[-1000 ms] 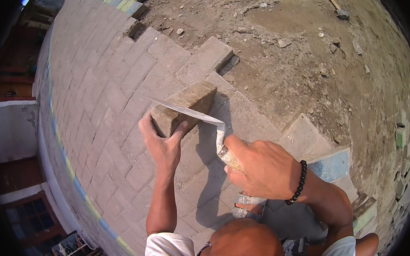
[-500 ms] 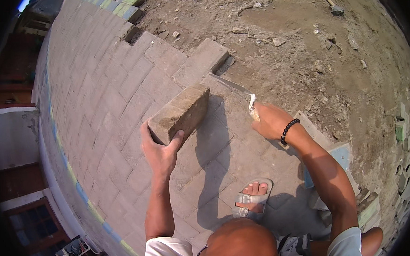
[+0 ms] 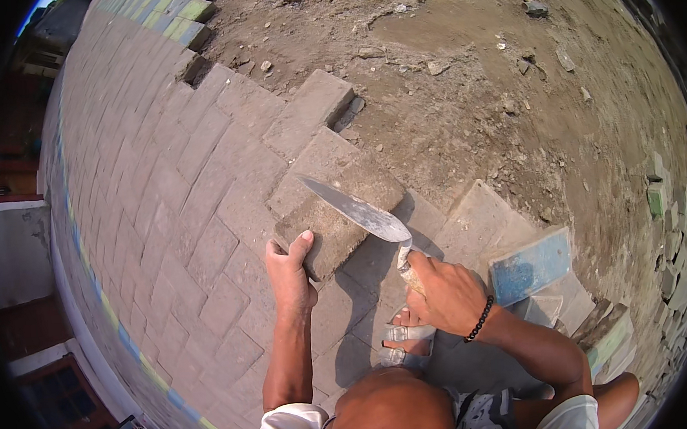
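My left hand [image 3: 289,279] grips the near end of a rough grey-brown paving block [image 3: 321,235], its thumb on the upper face and its other fingers partly hidden. The block is held over the laid paving, near its stepped edge with the soil. In my right hand [image 3: 452,293] is a trowel [image 3: 365,215], its fingers closed round the pale handle. The pointed metal blade lies across the block from lower right to upper left. Whether the blade touches the block I cannot tell.
Laid grey pavers [image 3: 171,217] spread to the left, with a blue and yellow painted border. Bare soil [image 3: 448,121] with stones lies at the upper right, where a hammer [image 3: 532,3] rests. Loose blocks, one blue-faced [image 3: 531,266], lie right of my sandalled foot [image 3: 408,338].
My left hand has tilted the block, showing more of its broad rough face, and moved slightly nearer. The right hand has drawn the trowel back from the paving edge to over the block.
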`<state>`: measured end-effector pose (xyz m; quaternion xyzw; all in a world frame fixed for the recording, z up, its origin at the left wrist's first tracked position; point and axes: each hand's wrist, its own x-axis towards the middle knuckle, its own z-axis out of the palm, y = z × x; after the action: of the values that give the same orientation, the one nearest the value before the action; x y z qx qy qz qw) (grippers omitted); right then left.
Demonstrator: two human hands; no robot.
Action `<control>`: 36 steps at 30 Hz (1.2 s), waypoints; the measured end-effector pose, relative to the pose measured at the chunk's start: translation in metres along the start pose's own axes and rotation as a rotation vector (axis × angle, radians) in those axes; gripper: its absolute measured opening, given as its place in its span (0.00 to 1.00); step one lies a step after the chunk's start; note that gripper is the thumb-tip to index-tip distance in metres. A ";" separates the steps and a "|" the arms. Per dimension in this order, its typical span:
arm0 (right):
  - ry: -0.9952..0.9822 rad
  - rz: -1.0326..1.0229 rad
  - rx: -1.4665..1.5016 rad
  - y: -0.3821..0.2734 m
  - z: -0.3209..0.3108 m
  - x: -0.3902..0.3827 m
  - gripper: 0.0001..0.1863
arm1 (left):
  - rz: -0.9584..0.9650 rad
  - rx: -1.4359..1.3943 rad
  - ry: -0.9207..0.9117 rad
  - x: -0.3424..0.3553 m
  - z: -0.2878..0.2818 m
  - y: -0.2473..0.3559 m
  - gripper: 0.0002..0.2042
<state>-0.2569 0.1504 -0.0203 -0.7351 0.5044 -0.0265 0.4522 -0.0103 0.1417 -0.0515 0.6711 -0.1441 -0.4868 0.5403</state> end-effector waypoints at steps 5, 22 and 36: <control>-0.023 -0.095 -0.188 0.017 0.044 -0.002 0.15 | -0.001 -0.067 0.068 -0.001 -0.013 -0.018 0.29; 0.113 0.228 0.165 0.058 0.001 0.018 0.27 | -0.227 0.256 -0.013 0.021 -0.048 -0.027 0.30; 0.043 0.172 0.379 0.060 -0.006 0.006 0.26 | 0.575 1.685 -0.441 0.028 0.001 -0.009 0.57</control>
<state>-0.3001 0.1370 -0.0609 -0.5905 0.5608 -0.0978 0.5721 -0.0005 0.1238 -0.0730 0.6734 -0.7126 -0.1848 -0.0672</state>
